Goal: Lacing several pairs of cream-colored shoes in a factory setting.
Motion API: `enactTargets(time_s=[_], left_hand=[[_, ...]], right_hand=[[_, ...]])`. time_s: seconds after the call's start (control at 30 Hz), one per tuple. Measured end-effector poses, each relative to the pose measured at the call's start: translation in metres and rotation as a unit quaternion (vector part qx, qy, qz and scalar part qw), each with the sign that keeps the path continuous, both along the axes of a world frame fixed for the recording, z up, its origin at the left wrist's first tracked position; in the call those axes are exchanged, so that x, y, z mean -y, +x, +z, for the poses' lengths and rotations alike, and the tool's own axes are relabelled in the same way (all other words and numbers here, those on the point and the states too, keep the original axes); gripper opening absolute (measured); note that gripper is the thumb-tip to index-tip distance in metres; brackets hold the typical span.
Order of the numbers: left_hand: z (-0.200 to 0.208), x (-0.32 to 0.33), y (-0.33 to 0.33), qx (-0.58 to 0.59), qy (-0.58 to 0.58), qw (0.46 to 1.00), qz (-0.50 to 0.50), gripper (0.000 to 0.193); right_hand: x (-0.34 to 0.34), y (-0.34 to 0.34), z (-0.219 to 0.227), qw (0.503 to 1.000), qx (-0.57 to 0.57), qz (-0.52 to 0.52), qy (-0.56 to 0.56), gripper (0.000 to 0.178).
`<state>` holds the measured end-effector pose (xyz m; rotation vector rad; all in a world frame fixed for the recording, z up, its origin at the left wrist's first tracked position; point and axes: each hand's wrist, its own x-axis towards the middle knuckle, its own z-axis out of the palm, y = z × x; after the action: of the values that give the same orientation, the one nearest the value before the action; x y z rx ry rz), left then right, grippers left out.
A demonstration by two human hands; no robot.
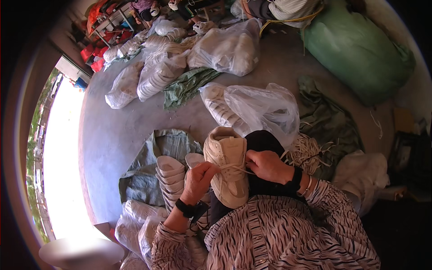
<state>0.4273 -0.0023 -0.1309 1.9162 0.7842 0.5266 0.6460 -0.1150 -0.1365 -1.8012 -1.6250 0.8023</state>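
Observation:
A cream sneaker rests on my lap, its toe toward my body and its collar pointing away. Thin pale laces cross over its tongue. At the shoe's left side, my left hand has its fingers pinched on a lace. My right hand pinches the lace on the opposite side, so it stretches between the two hands. The fingertips are partly hidden. Beside my left arm stand stacks of nested whitish shoe uppers.
A bundle of loose laces lies to my right. Ahead are clear plastic bags of shoes and a green woven sack. A big green sack sits far right. People sit at the back. A bright doorway opens at left.

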Motion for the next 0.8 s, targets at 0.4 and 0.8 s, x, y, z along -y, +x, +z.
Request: enactTargets(time_s=[0.4,0.8], left_hand=[[-0.004,-0.006,0.011,-0.063,-0.076,0.995,-0.018,0.022],[0.054,-0.019,0.032,-0.183,0.352,0.908,-0.133,0.014]], right_hand=[[0.0,0.0,-0.003,1.0,0.013,-0.002,-0.004,0.013],[-0.013,0.011,0.025,0.946,0.258,0.101,0.169,0.013]])
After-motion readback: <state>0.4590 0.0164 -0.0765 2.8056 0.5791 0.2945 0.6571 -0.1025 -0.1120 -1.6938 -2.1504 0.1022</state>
